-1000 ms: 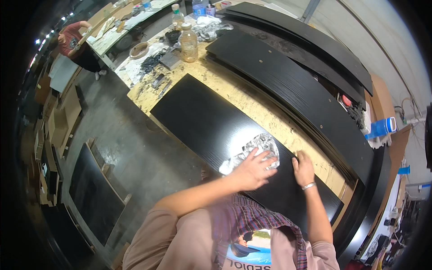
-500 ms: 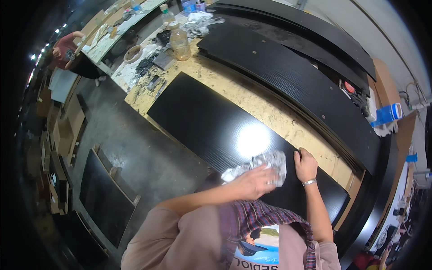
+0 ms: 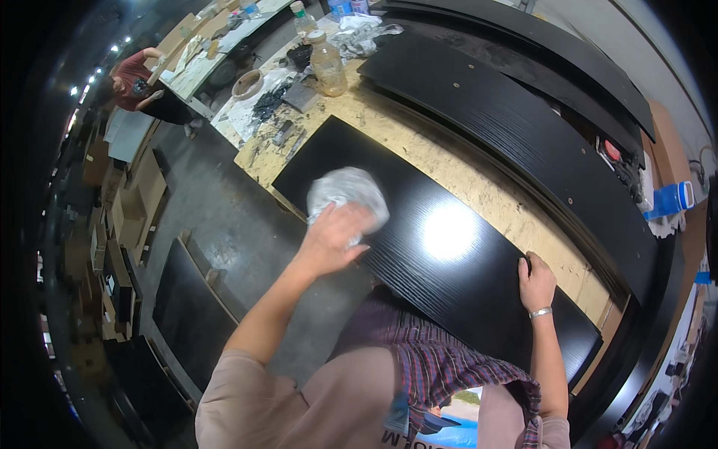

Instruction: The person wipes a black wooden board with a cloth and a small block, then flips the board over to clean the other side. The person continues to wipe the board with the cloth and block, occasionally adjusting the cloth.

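A long black wood-grain board (image 3: 404, 179) lies on a stained yellowish worktable, with a bright glare at its middle. My left hand (image 3: 340, 233) holds a crumpled pale rag (image 3: 348, 188) against the board's left part, and both are smeared by motion. On the right my right hand (image 3: 537, 283) grips the board's far edge, its fingers curled over it. A shiny bracelet circles that wrist.
Beyond the board, more black boards (image 3: 479, 97) are stacked. A jar (image 3: 327, 67), a tape roll (image 3: 247, 84) and crumpled cloths (image 3: 366, 36) stand at the far left of the worktable (image 3: 389, 127). A blue jug (image 3: 666, 200) is on the right. Another person (image 3: 138, 82) stands at far left.
My left hand has slid the rag leftward and away from me along the board. My right hand keeps its grip on the far edge. The view has shifted slightly.
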Available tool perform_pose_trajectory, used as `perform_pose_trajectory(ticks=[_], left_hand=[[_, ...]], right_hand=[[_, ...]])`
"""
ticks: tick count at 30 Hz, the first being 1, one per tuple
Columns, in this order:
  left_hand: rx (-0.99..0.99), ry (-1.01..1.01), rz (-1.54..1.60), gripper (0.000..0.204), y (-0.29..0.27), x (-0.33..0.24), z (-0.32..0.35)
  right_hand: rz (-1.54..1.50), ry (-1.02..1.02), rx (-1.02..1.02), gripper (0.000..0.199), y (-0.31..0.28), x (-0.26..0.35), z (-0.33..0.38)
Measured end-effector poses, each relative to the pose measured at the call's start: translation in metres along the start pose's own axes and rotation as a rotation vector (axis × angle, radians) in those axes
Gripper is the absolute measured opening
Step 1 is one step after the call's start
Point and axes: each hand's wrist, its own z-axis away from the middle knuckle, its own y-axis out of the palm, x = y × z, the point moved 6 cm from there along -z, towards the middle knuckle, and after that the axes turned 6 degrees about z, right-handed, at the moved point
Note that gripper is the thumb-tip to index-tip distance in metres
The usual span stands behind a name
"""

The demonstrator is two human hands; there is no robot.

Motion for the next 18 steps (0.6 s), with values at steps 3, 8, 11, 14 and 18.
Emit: perform_pose_trajectory(ticks=[3,8,11,14,18], left_hand=[[-0.065,-0.004,0.002,0.049,-0.010,0.039,-0.007],[-0.187,-0.172,0.136,0.036,-0.033,0.039,-0.071],[0.111,0.100,0.025,0.052,0.078,-0.025,-0.053],[0.397,0.354,0.102,0.061,0.159,-0.133,-0.007],[0.625,0.580,0.142,0.067,0.192,-0.222,0.049]], right_hand=[[-0.009,-0.013,-0.023,0.034,0.003,0.000,0.001],[0.021,0.039,0.021,0.032,-0.004,0.000,0.000],[0.025,0.116,0.127,0.035,-0.001,-0.003,-0.005],[0.010,-0.067,-0.157,0.042,0.000,-0.023,0.008],[0.002,0.237,-0.415,0.050,-0.052,-0.078,0.095]])
